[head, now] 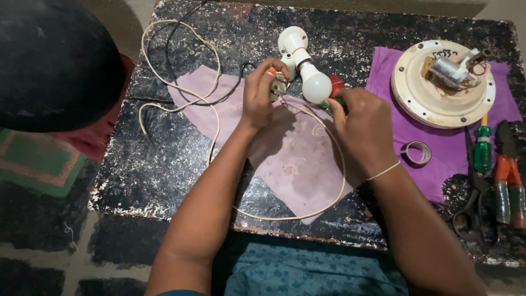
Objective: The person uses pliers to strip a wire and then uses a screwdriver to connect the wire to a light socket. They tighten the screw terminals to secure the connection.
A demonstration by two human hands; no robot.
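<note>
My left hand (262,92) grips a small pale plug or socket part (278,85) that joins a white bulb holder (292,44) with a white bulb (316,85). My right hand (362,127) is closed around a red and green handled tool (335,87), its tip pointing toward the plug beside the bulb. A thin white cord (181,60) runs from the plug, loops over the table to the left and curls back under my forearms. Both hands work above a pale pink cloth (298,164).
On a purple cloth (438,148) at the right sit a round cream plate with a small motor (442,81), a tape roll (417,152), a green screwdriver (482,147), orange-handled pliers (507,175) and black scissors (472,211). A large dark round object (52,66) fills the top left.
</note>
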